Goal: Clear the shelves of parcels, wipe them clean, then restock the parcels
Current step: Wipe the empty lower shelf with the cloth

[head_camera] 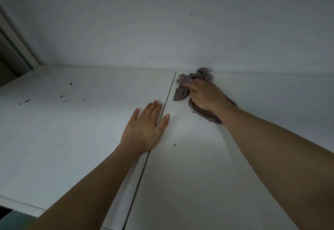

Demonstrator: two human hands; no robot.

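Now, right grip flat atop grey cloth by shelf back; left grip spread, empty.

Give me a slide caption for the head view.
Right hand presses grey cloth on white shelf; left hand flat.

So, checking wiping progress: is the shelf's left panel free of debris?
No, dark specks lie on the left panel, away from the cloth.

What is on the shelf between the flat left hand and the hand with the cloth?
In the head view, a thin dark seam in the white shelf runs between the left hand and the right hand on the cloth; otherwise bare shelf.
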